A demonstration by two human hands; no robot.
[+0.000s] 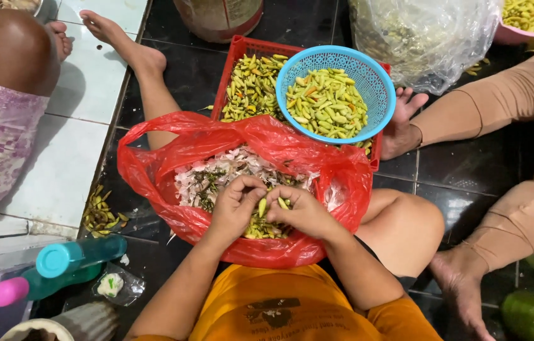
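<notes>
Two hands are meeting over the red bag (153,170), which is lying open in the person's lap. The left hand (236,203) is curling narrow, its fingers pinching one end of a green chili (262,206). The right hand (301,209) is closing on the same region, with another chili tip (283,203) sticking out from under its fingers; whether it is gripping that second one or the far end of the first I cannot tell. Both hands are hovering low over the bag's mouth, probably so that whatever is coming off is dropping straight into the pale peelings and stems (216,173) piling up inside, with more chilies (260,228) lying just beneath the wrists.

Beyond the bag, a red crate (234,55) is sitting on the dark floor, holding a heap of chilies, and a blue basket (380,82) is resting on its right side, filled with more chilies. Both are standing close ahead, seemingly for easy reach.

A small scatter of chilies (101,215) is lying on the floor to the left, near two teal bottles (74,257). A clear bag (425,38) is sitting further back. Other people's legs and feet are framing the scene on both sides.
</notes>
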